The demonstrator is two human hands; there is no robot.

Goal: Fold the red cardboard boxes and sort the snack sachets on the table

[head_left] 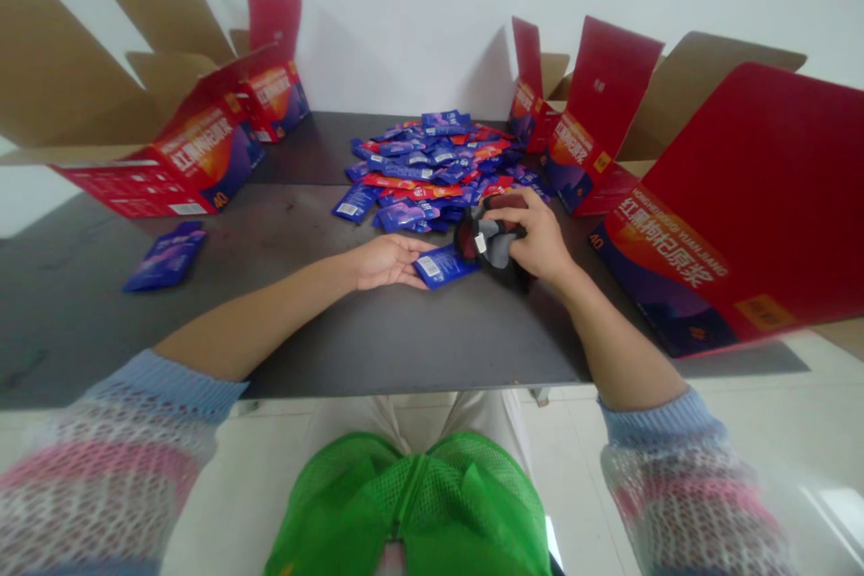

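Observation:
My left hand [386, 260] rests on the dark table [337, 333], fingers loosely out, touching a blue sachet [442, 265] lying flat beside it. My right hand [536, 238] is closed round a dark grey and red cloth-like bundle [487, 238] just right of that sachet. A pile of blue and red sachets [438, 162] lies right behind both hands.
An open red carton [202, 153] with cardboard flaps stands at the left, another red carton [715, 225] at the right, and smaller red boxes [580, 135] at the back. A lone blue sachet [167, 256] lies at the left. A green mesh item [418, 504] is in my lap.

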